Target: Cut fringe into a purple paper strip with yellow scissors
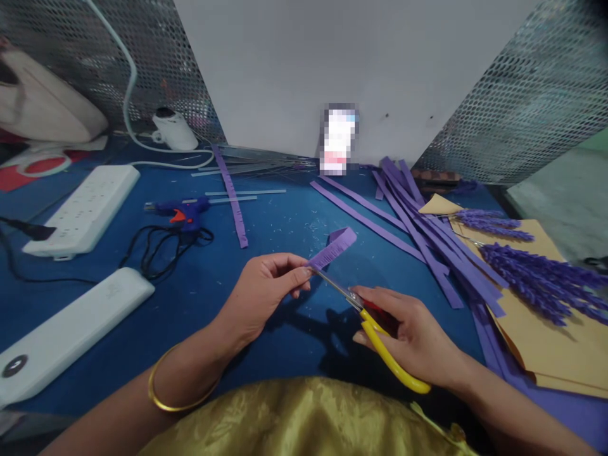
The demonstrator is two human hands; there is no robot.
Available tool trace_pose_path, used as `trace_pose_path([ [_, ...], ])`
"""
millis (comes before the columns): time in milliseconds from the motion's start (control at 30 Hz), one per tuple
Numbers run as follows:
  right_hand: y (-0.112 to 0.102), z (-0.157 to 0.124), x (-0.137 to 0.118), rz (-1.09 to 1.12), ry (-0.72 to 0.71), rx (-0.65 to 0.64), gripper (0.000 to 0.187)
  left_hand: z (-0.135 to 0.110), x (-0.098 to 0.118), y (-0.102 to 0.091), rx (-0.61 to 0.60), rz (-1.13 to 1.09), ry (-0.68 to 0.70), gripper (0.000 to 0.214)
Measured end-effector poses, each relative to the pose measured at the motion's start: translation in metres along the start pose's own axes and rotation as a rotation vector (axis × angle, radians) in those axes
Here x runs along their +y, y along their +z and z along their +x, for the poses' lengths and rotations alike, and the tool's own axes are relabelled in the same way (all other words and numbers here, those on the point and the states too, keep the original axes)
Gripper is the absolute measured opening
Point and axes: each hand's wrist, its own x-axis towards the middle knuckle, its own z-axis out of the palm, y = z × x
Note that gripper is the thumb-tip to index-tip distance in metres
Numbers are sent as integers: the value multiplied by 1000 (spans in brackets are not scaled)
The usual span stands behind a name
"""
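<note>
Between thumb and fingers, my left hand (pixel 270 285) pinches one end of a purple paper strip (pixel 333 247), whose edge shows a row of fine cuts. The strip's far end curls up and away from me. My right hand (pixel 411 323) grips scissors (pixel 387 348) with yellow and red handles. Their blades reach the strip right beside my left fingertips. A fringed purple strip (pixel 230 196) lies farther off to the left. More purple paper strips (pixel 427 234) are heaped at the right.
At the left are a blue glue gun (pixel 178 209) with a coiled cord, a white power strip (pixel 90 206) and a long white device (pixel 76 329). A phone (pixel 339 139) leans on the back panel. Purple flower sprigs (pixel 541 278) rest on tan paper (pixel 570 354) at the right.
</note>
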Motion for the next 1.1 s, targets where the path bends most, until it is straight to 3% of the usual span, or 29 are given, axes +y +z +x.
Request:
trace_pose_path([
  [400,-1,-1,-1,67,-4,-44,34,-2,4,0,-13,49,28,10],
  [667,0,-3,-1,-21,-74,-15,39,0,-2,-2,-15,-2,23,8],
  [1100,3,-1,-2,23,-26,-12,40,0,-1,0,13,39,30,12],
])
